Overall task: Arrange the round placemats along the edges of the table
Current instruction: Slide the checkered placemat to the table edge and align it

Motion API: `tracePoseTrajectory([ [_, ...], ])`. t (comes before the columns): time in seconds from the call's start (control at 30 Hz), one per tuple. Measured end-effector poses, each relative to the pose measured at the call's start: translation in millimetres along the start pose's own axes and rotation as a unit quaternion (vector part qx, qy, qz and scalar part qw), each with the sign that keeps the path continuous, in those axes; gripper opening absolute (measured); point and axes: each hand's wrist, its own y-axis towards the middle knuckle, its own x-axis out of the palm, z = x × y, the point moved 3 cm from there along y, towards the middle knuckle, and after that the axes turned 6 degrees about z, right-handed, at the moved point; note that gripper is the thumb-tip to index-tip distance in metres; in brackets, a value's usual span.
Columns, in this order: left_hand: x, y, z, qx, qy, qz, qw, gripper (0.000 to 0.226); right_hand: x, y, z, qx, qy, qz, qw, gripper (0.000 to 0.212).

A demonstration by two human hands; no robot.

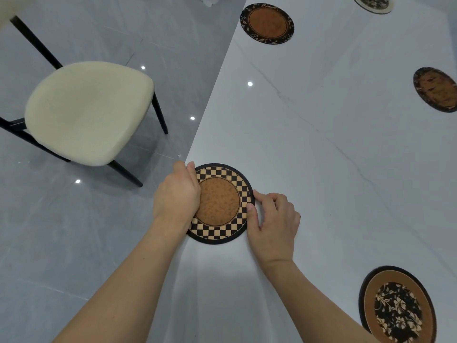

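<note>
Left hand (pixel 176 194): my palm flat, nine o'clock on checkered placemat (pixel 220 203).
Right hand (pixel 272 225): my curled fingertips pinching its three o'clock rim.

- The left hand (pixel 176 194) covers the nine-o'clock rim of the checkered placemat (pixel 220 203).
- At one o'clock, a pale placemat (pixel 373 3) is cut by the top edge.
- At three o'clock, a dark placemat (pixel 435 89) runs off the side.
- The floral placemat (pixel 398 305), five o'clock, is clipped below.
</note>
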Motion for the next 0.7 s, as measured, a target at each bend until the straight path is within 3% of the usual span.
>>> tracePoseTrajectory([
  [0.27, 1.0, -0.4, -3.3, -0.002, -0.018, -0.001, 1.0, 0.051, -1.0, 1.4, 0.4, 0.001, 0.017, -0.014, 1.0, 0.028],
  [0.37, -8.4, 0.7, -8.8, -0.037, -0.074, 0.005, 0.997, 0.059, -7.4, 0.7, 4.9, 0.014, 0.105, -0.044, 0.993, 0.034],
  [0.43, -21.8, -5.3, -1.8, 0.006, -0.003, 0.098, 0.995, 0.056, -21.8, -0.3, 13.8, 0.046, 0.208, -0.026, 0.977, 0.035],
  [0.53, -24.5, -35.3, 41.1, 0.111, 0.048, 0.158, 0.98, 0.043, -54.8, -4.1, 44.5, 0.068, 0.202, 0.023, 0.977, 0.029],
  [0.7, 15.8, -116.8, 143.0, 0.251, -0.068, 0.023, 0.965, 0.037, -120.3, -19.9, 138.1, 0.125, 0.072, 0.056, 0.988, 0.029],
])
